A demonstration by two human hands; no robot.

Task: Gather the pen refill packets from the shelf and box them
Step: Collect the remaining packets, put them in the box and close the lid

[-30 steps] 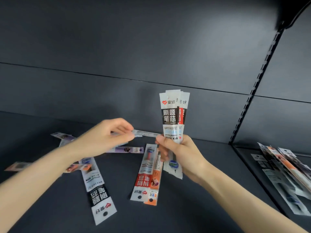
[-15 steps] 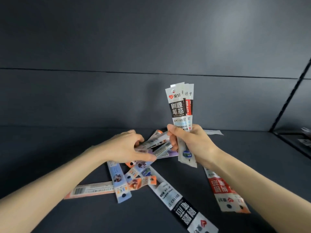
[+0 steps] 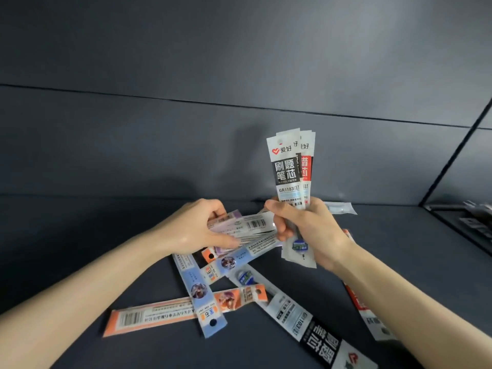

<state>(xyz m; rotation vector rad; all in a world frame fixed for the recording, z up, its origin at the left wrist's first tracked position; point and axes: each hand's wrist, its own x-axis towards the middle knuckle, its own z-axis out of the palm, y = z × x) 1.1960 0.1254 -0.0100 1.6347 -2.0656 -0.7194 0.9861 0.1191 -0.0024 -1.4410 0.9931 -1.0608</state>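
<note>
My right hand (image 3: 311,230) grips an upright bundle of refill packets (image 3: 288,169). My left hand (image 3: 197,227) pinches a fanned sheaf of packets (image 3: 253,230) above loose packets (image 3: 202,294) scattered on the dark shelf (image 3: 80,235).

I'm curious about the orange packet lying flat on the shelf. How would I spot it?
Start at the dark shelf, then look below the left hand. The orange packet lies nearly sideways under a blue packet; alone there, it shows a barcode at its left end.
</note>
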